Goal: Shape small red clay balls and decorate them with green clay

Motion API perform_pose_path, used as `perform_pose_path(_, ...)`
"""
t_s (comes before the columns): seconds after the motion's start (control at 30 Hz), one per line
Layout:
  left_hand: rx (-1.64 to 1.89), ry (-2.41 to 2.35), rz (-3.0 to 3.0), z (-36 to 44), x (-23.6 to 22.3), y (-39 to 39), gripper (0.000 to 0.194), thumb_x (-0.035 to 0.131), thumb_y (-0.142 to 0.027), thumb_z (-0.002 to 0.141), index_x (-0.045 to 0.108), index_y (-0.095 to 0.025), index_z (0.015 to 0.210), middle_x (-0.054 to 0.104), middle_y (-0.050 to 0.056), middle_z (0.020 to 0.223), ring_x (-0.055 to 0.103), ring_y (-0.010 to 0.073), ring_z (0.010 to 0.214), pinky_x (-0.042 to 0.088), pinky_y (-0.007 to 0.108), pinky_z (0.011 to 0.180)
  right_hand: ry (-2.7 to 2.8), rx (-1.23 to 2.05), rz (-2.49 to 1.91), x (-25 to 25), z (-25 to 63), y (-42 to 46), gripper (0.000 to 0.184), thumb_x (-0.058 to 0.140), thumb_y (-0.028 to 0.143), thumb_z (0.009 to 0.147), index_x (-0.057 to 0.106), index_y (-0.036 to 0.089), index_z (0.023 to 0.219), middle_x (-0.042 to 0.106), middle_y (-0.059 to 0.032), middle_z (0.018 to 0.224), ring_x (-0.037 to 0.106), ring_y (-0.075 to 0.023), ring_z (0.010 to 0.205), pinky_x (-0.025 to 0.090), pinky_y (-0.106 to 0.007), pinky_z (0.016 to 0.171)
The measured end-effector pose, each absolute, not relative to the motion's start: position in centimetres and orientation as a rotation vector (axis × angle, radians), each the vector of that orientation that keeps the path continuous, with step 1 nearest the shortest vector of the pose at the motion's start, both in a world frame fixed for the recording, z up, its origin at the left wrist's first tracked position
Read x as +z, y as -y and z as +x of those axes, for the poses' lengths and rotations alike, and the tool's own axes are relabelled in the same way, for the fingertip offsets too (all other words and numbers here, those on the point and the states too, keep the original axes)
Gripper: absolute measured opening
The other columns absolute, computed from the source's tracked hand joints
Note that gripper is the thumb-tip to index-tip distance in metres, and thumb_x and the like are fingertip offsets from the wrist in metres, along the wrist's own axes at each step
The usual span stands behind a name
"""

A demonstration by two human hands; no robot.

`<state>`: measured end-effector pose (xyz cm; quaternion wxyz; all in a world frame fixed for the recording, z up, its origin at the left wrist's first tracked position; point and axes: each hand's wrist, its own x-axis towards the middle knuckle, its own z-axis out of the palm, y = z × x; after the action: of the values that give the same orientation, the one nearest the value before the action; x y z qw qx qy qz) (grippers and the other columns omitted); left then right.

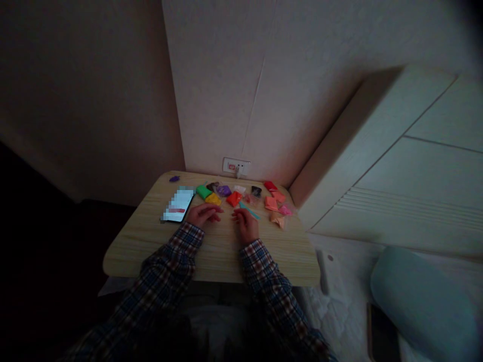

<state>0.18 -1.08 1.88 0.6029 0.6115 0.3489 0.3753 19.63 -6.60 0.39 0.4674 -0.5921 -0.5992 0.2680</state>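
Observation:
My left hand point(204, 214) hovers over the wooden table, fingers stretched loosely to the right and apart, with nothing visible in them. It is nearest to a yellow packet point(213, 199) and a green packet point(204, 191). My right hand point(247, 227) has its fingers curled inward; whatever they hold, if anything, is too small to make out. Beside it lies a light-blue flat strip point(249, 210), partly hidden by the hand. A red-orange packet point(234, 199) rests just beyond the gap between my hands.
A lit phone point(178, 205) lies left on the wooden table point(222, 256), near a small purple piece point(174, 179). Several soft packets, including a purple one point(224, 190), a black one point(256, 191) and a peach one point(278, 219), line the back and right. A wall socket point(236, 166) is behind.

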Motion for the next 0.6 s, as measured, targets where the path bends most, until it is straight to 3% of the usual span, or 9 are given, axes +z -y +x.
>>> perform_pose_path(0.6,0.879,-0.795,1.405,0.13,1.89,1.2,0.029,0.054,-0.031,0.09,0.055,-0.014,0.113,0.06,0.009,0.111,0.061,0.0201,0.092,0.053,0.039,0.078,1.456,0.65,-1.494,-0.16,19.64,6.48,0.029,0.054,0.033,0.09,0.056,0.016,0.112,0.06,-0.0066,0.111,0.061,-0.0174,0.092,0.053,-0.038,0.079)
